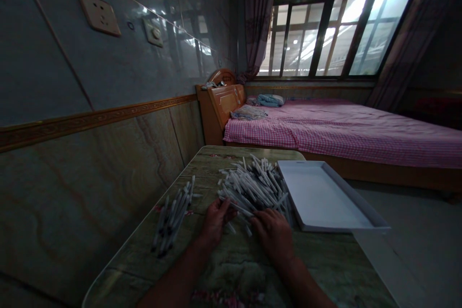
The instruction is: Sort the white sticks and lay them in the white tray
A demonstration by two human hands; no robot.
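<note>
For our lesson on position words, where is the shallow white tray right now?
In the head view, the white tray is right of centre, beside the heap of pen-like sticks, jutting past the right edge of the table.

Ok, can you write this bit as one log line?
left hand: at stick pile; right hand: at stick pile; bundle: left of pile; tray: right of pile
</note>
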